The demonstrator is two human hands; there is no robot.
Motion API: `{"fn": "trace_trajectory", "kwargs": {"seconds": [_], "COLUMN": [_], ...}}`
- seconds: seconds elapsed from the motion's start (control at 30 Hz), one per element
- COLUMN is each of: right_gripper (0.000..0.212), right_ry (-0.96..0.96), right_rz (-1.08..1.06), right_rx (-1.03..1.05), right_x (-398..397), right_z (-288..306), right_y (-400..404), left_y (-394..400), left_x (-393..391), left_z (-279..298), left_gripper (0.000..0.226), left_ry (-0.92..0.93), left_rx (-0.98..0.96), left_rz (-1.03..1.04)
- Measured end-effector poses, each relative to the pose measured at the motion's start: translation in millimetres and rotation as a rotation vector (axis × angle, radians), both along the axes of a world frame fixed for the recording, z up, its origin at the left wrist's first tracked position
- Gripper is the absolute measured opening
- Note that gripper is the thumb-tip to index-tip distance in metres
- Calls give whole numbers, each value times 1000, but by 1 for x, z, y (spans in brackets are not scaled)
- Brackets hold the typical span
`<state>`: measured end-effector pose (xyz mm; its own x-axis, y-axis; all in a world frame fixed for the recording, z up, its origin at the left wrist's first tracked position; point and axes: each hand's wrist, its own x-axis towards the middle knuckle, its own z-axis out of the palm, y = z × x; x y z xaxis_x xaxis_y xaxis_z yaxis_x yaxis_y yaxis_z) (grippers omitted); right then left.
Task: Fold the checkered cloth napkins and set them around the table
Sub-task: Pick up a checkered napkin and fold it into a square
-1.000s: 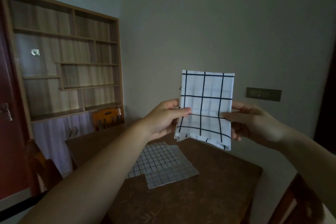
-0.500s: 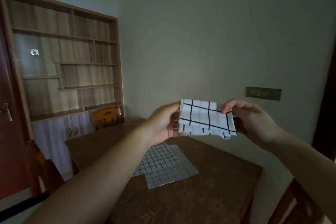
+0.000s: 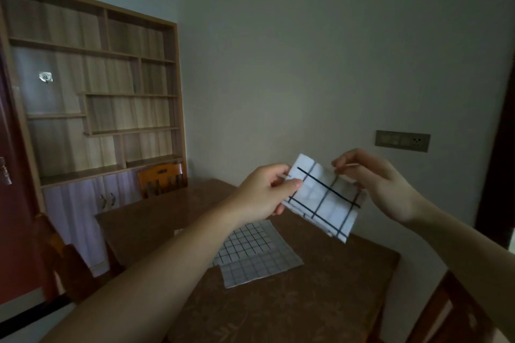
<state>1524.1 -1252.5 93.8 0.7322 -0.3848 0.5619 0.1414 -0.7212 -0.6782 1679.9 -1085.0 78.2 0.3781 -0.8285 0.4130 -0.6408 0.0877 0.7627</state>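
Left hand (image 3: 262,192) pinches the folded napkin (image 3: 323,198) at 9 o'clock; right hand (image 3: 373,184) pinches 2 o'clock. Loosening either pinch may let the fold spring open.

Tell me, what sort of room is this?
Probably a home dining room: a wooden table with chairs around it, a wall shelf unit, and hands folding a checkered napkin.

Hands: left hand (image 3: 264,195) and right hand (image 3: 381,186) pinch a folded checkered napkin (image 3: 324,199) in the air above the table (image 3: 320,303).
On table: two flat checkered napkins (image 3: 255,253), overlapping.
Behind: wooden shelf unit (image 3: 92,86), chair (image 3: 163,178).
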Motion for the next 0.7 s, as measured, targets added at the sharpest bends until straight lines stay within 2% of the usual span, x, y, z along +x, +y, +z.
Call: {"fn": "trace_trajectory", "kwargs": {"seconds": [0.07, 0.13, 0.23, 0.33, 0.43, 0.5, 0.6, 0.63, 0.7], "right_gripper": [25, 40, 47, 47, 52, 54, 55, 56, 56], "right_ry": [34, 24, -27, -55, -23, 64, 112, 99, 68], "right_rz": [-51, -93, -115, -116, -100, -103, -118, -113, -62], "right_rx": [-211, -389, -484, -442, -324, -361, -399, -369, -179], "right_x": [4, 9, 15, 16, 14, 14, 17, 18, 17], "right_z": [1, 2, -2, -5, -7, -9, -14, -14, -14], "right_y": [9, 16, 17, 15, 15, 13, 9, 9, 8], "left_y": [-3, -7, -9, -8, -7, -5, -6, -7, -10], "left_x": [-6, -9, -7, -4, 4, 11, 18, 19, 21], "left_z": [-1, -2, -4, -4, -4, -4, -8, -10, -12], "left_gripper": [16, 13, 20, 27, 20, 13, 16, 18, 15], "left_ry": [-63, -97, -103, -29, 97, 128, 108, 131, 171], "left_rx": [33, 62, 82, 77, 30, 14, 47, 36, -11], "left_rz": [-73, -107, -120, -150, -158, -139, -101, -102, -83]}}
